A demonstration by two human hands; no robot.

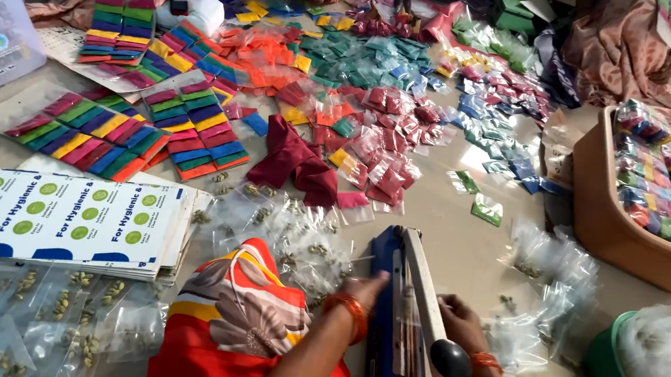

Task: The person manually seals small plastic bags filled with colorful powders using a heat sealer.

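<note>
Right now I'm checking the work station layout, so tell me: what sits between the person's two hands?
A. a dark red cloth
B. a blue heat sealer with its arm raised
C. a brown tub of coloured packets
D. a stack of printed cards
B: the blue heat sealer lies on the floor with its arm lifted, the left hand at its left side and the right hand at its right, near the black knob.

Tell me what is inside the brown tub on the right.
The brown tub holds rows of small clear packets of coloured powder: red, blue, green, yellow. Whatever lies beneath that top layer is covered.
</note>
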